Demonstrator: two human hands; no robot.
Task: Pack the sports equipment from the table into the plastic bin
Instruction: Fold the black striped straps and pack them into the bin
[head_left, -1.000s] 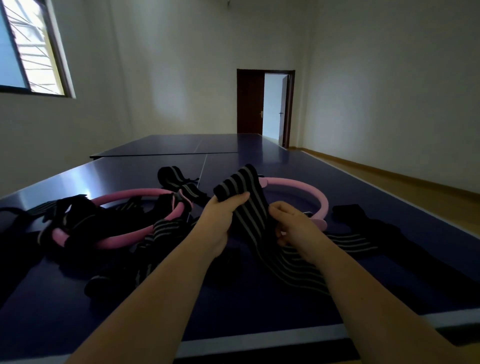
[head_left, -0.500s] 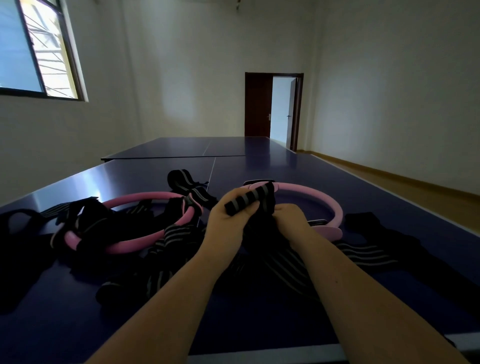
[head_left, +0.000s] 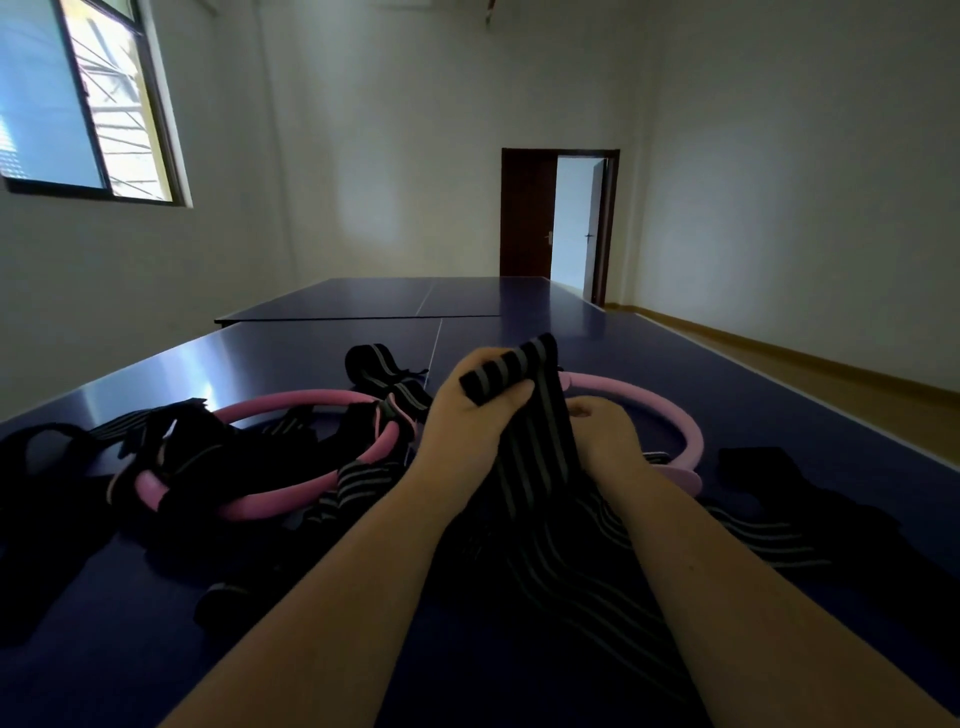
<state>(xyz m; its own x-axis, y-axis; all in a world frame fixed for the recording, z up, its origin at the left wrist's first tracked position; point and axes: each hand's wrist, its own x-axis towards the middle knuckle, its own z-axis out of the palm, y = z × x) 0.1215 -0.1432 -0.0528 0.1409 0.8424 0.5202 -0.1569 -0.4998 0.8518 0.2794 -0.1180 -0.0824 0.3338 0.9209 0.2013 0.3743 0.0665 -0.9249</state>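
Note:
A long black wrap with grey stripes (head_left: 535, 447) runs from my hands down toward me over the dark blue table (head_left: 779, 415). My left hand (head_left: 467, 415) grips its upper end, thumb over the folded tip. My right hand (head_left: 605, 436) holds the same wrap just to the right, fingers curled on it. Two pink exercise rings lie on the table: one (head_left: 291, 408) to the left among black straps, one (head_left: 670, 415) behind my right hand. No plastic bin is in view.
More striped wraps (head_left: 384, 371) lie behind the left ring, and black straps and pads (head_left: 62, 467) spread over the table's left side. A black cloth piece (head_left: 769, 473) lies to the right. A second table stands beyond, then an open doorway (head_left: 569, 223).
My hands raised the wrap's end and drew apart slightly after bunching it together half a second ago. The camera tilted up, showing more wall and window.

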